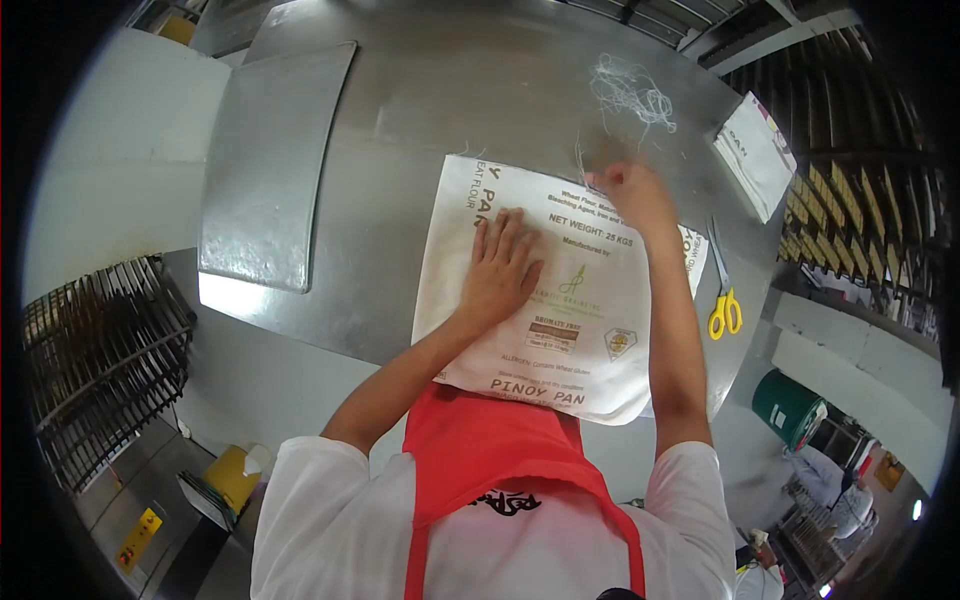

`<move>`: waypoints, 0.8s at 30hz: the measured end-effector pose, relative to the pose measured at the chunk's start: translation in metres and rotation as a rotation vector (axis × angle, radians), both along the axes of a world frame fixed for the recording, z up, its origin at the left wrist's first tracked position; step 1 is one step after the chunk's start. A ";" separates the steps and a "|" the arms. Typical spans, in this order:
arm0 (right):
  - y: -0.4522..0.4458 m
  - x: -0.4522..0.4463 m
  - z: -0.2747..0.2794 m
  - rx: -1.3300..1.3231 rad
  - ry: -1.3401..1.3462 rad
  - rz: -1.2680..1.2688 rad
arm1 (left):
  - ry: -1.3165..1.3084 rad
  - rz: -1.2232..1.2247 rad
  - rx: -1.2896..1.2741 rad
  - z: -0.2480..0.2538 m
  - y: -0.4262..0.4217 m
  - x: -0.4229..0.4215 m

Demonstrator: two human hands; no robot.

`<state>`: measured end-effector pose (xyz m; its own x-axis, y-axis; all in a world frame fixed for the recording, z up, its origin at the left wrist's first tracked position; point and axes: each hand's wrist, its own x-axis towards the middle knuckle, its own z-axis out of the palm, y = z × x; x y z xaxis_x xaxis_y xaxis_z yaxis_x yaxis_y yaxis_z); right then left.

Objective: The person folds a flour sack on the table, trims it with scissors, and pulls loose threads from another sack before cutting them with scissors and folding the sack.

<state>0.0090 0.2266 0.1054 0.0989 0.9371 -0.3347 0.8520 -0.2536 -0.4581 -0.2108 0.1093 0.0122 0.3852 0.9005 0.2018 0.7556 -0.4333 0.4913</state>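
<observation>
A white printed flour sack (480, 350) lies flat on the metal table, its near edge hanging over toward my red apron. My left hand (503, 262) rests on the sack with fingers spread, pressing its upper left part. At the sack's far edge my right hand (632, 195) is closed in a pinch on a white thread (579, 155). Yellow-handled scissors (725, 313) lie to the right of the sack, blades pointing away from me. A tangle of loose white thread (632, 92) sits farther back on the table.
A folded white sack (757, 155) lies at the table's right edge. On the left is a flat metal sheet (275, 170). Dark slatted racks (110, 350) stand on both sides. A green bin (788, 408) is on the lower right, and a person (835, 490) is beyond it.
</observation>
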 end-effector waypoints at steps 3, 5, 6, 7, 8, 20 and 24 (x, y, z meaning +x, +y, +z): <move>-0.017 0.003 -0.037 0.059 -0.186 0.131 | -0.016 -0.012 -0.005 0.002 0.000 0.000; -0.022 0.006 -0.056 0.205 -0.215 0.191 | -0.009 -0.005 -0.013 0.004 0.000 0.000; -0.021 0.006 -0.057 0.347 -0.239 0.256 | -0.011 -0.007 -0.010 0.004 0.001 0.001; -0.020 0.008 -0.057 0.348 -0.242 0.255 | -0.005 -0.008 -0.008 0.004 0.001 0.000; -0.018 0.010 -0.058 0.302 -0.138 0.253 | 0.002 -0.009 -0.007 0.004 0.001 0.000; 0.007 0.033 -0.049 -0.261 0.455 0.057 | -0.004 -0.008 0.016 0.004 0.001 -0.001; 0.008 0.034 -0.042 -0.290 0.566 -0.072 | 0.010 -0.005 0.009 0.001 0.000 0.000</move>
